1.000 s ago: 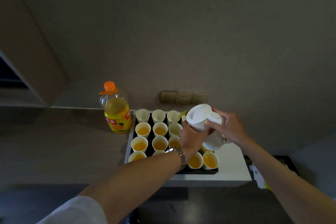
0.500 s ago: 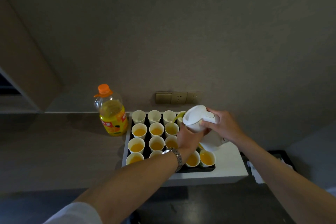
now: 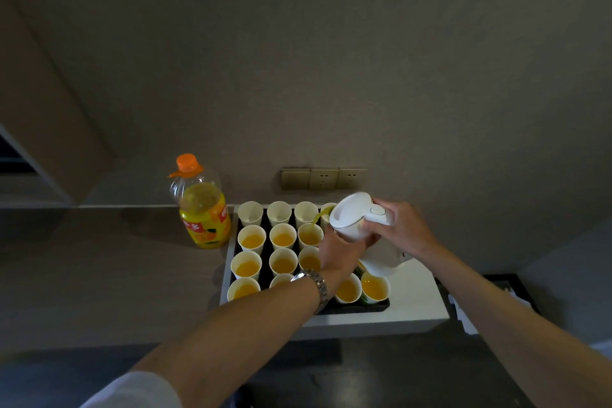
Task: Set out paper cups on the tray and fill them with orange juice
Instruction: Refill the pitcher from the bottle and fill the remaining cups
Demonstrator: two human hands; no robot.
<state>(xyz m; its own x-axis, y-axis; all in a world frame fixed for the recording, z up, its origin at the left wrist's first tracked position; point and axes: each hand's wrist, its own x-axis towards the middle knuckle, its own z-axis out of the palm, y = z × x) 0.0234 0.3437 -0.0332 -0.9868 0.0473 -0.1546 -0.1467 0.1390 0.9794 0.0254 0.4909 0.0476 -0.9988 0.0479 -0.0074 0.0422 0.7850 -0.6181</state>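
White cups (image 3: 283, 213), orange juice, black tray (image 3: 381, 305)

The jug (image 3: 356, 217) is white. The bottle (image 3: 202, 205) has 1 orange cap and a yellow and orange label. The wall sockets (image 3: 324, 178) look gold.

A metal-link wristwatch (image 3: 314, 285) sat on the left wrist, its silvery bracelet catching the dim light just behind the left hand (image 3: 341, 255). Up from the watch the left forearm was bare, and nearest the camera a white sleeve (image 3: 132, 391) began, pushed or rolled up past the elbow, plain, with a soft rounded cuff edge. On the far side of the watch, the right hand (image 3: 402, 232) wore no ring that showed, and the right forearm was bare all the way to the frame's edge.
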